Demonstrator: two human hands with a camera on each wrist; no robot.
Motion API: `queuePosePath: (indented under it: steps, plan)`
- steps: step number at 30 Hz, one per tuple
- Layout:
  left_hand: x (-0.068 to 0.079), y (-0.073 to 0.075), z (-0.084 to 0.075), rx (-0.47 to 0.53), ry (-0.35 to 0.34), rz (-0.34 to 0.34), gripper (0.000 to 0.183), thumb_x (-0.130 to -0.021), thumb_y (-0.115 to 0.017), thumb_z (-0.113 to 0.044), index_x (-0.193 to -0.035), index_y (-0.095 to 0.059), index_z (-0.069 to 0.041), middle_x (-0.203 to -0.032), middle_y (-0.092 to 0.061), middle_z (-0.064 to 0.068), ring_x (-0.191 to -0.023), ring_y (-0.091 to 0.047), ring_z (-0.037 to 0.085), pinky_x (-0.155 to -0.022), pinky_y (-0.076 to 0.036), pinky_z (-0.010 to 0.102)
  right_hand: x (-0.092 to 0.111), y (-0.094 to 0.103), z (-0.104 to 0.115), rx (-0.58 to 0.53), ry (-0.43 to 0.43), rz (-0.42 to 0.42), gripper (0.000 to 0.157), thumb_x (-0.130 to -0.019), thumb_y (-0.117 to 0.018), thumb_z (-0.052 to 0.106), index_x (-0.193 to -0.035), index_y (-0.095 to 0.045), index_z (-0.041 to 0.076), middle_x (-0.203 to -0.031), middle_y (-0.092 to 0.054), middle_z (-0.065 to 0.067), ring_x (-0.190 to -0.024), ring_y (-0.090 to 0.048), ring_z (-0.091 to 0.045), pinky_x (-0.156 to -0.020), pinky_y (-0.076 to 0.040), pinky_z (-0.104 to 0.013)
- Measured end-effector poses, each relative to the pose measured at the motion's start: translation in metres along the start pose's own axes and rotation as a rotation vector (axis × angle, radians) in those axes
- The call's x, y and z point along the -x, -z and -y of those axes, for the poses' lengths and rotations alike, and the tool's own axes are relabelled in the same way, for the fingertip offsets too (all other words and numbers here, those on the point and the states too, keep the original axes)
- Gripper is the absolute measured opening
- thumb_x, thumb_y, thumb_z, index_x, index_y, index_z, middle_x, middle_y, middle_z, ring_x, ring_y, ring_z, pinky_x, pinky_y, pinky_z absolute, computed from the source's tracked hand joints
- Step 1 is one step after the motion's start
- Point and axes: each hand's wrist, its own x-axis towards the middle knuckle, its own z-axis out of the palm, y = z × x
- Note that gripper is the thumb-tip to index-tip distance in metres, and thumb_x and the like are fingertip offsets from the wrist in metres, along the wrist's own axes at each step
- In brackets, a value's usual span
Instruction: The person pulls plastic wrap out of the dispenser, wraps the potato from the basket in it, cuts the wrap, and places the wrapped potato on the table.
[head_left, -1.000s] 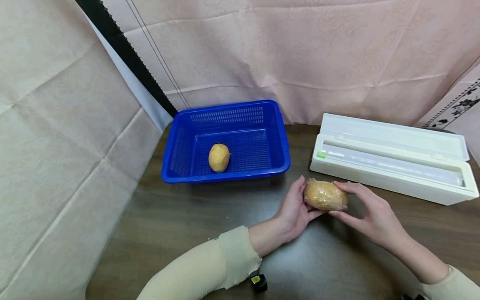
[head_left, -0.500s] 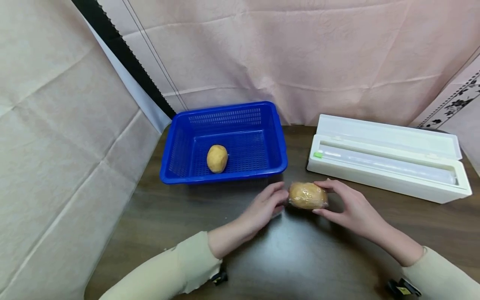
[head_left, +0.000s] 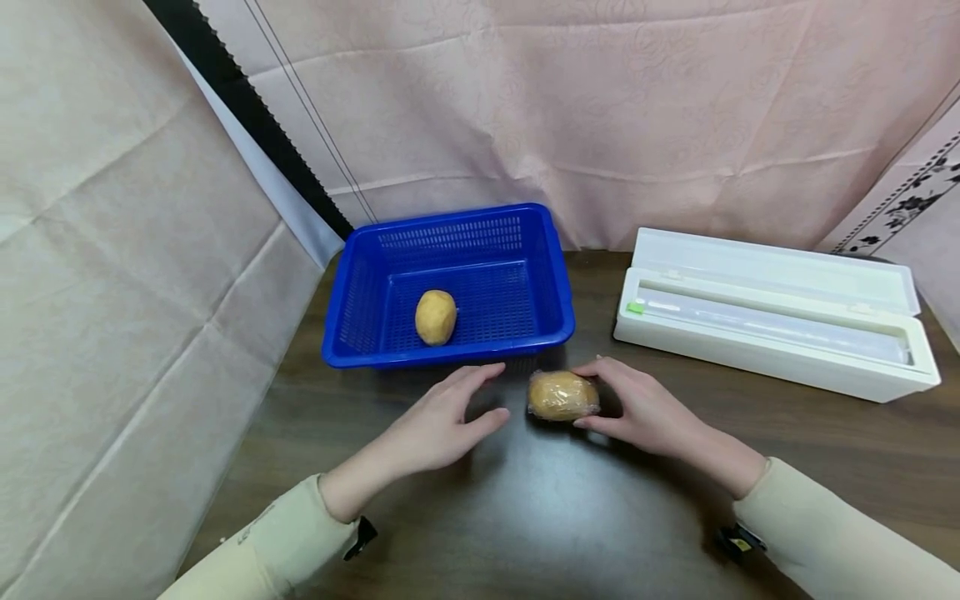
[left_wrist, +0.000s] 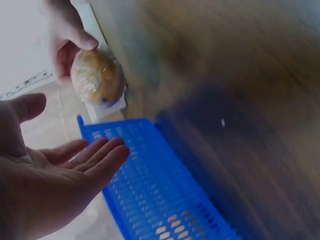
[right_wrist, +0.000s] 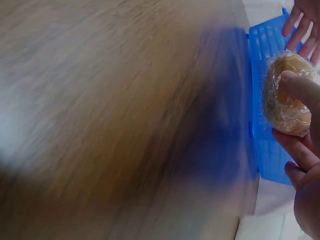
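Observation:
A potato wrapped in clear plastic film (head_left: 562, 396) is in my right hand (head_left: 651, 410), pinched between thumb and fingers at its right end. The film glints and crinkles around it in the right wrist view, where the thumb (right_wrist: 300, 90) presses on its side. My left hand (head_left: 441, 421) is to the left of the potato, apart from it, with fingers and thumb spread and nothing held. In the left wrist view the left palm (left_wrist: 45, 185) faces the wrapped potato. Another potato (head_left: 436, 317) lies in the blue plastic basket (head_left: 450, 358), just beyond both hands.
At the right stands a long white cling film dispenser (head_left: 772, 358), its lid (head_left: 780, 262) raised and a roll of film (head_left: 772, 325) inside. A dark wooden table (head_left: 555, 517) lies under everything. Pale cloth (head_left: 637, 125) hangs behind, and more covers the left side.
My left hand has let go of the wrapped potato and moved left, its fingers spreading. My right hand has carried the potato left, toward the front of the basket.

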Motion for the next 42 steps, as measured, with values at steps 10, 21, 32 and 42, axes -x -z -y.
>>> queuePosePath:
  steps: [10, 21, 32, 42]
  plan:
    - [0.006, 0.007, 0.004, -0.244, -0.124, -0.025, 0.055, -0.094, -0.057, -0.045, -0.143, -0.045, -0.022, -0.14, -0.049, -0.003, -0.126, -0.049, 0.011, -0.099, -0.045, 0.036, -0.018, -0.019, 0.002, -0.017, -0.012, 0.055, 0.06, -0.076, -0.081, 0.039, -0.126, -0.055, 0.018, -0.117, -0.061, 0.005, -0.105, -0.059, -0.01, -0.087, -0.051, -0.036]
    - [0.003, -0.014, 0.02, -0.328, -0.23, -0.164, 0.056, -0.09, -0.064, -0.042, -0.139, -0.05, -0.017, -0.138, -0.051, 0.003, -0.125, -0.051, 0.018, -0.098, -0.046, 0.038, -0.023, -0.036, 0.005, 0.006, -0.023, 0.055, 0.062, -0.075, -0.082, 0.037, -0.127, -0.053, 0.017, -0.12, -0.06, 0.001, -0.109, -0.059, -0.014, -0.09, -0.05, -0.037]
    - [0.008, -0.021, 0.04, -0.359, -0.221, -0.204, 0.064, -0.085, -0.068, -0.049, -0.139, -0.051, -0.019, -0.14, -0.05, 0.003, -0.126, -0.05, 0.019, -0.099, -0.046, 0.039, -0.022, -0.052, 0.009, 0.008, -0.007, 0.026, 0.064, -0.076, -0.082, 0.036, -0.128, -0.052, 0.016, -0.123, -0.058, -0.001, -0.109, -0.06, -0.016, -0.089, -0.051, -0.038]
    - [0.011, -0.018, 0.046, -0.364, -0.219, -0.219, 0.067, -0.084, -0.068, -0.053, -0.139, -0.051, -0.019, -0.14, -0.05, 0.002, -0.127, -0.049, 0.019, -0.097, -0.047, 0.04, -0.024, -0.052, 0.016, 0.025, -0.041, 0.069, 0.08, -0.075, -0.081, 0.042, -0.142, -0.043, 0.021, -0.129, -0.056, -0.002, -0.116, -0.057, -0.019, -0.094, -0.048, -0.041]
